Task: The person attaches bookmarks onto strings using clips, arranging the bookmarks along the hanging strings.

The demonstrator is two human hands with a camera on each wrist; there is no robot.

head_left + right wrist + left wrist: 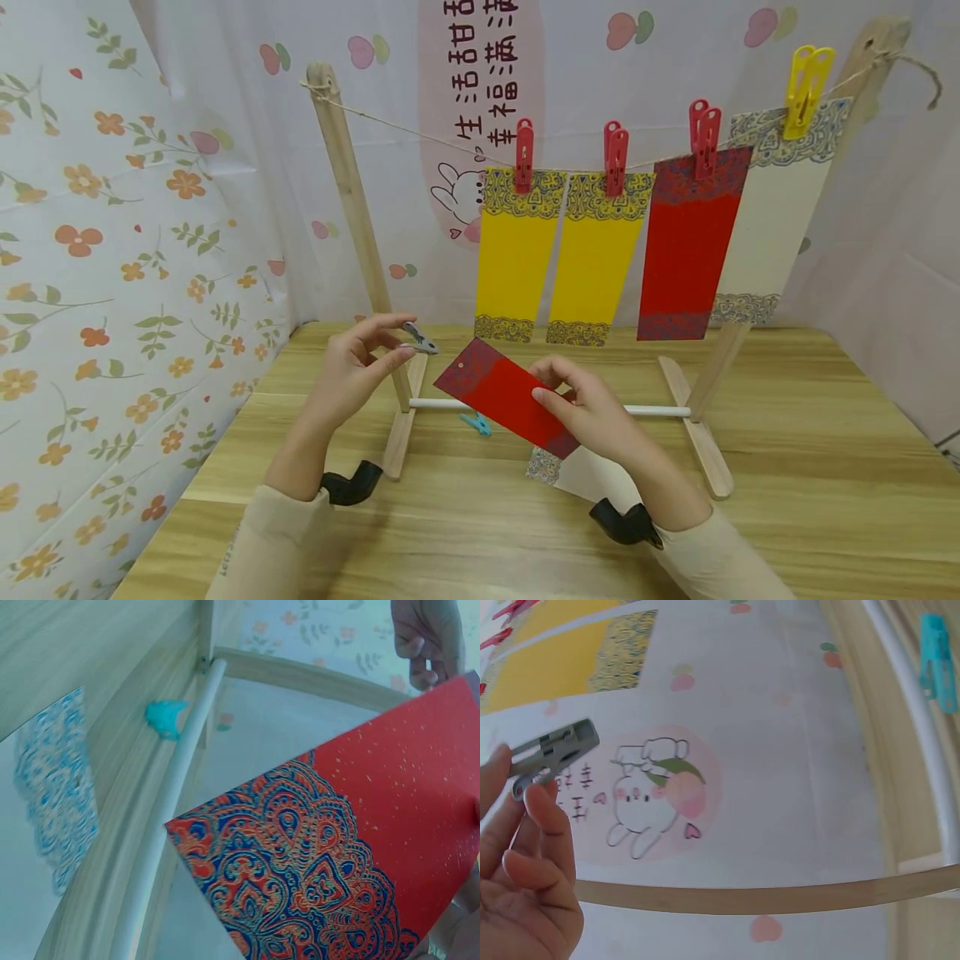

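Observation:
Between thumb and fingers, my left hand pinches a grey clothespin, its nose pointing toward the right in the head view. My right hand grips a red card by its lower right edge; the card is tilted, with a small punched hole near its upper left end. Blue-and-red patterned bands cover both its ends. Card and clothespin are held apart, in front of the wooden rack. On the table below lie a white patterned card, partly under my right arm, and a turquoise clothespin.
A string runs between two wooden posts. Clipped to it are two yellow cards, a red card and a white card, held by red clothespins and a yellow one. A white rod joins the rack's feet.

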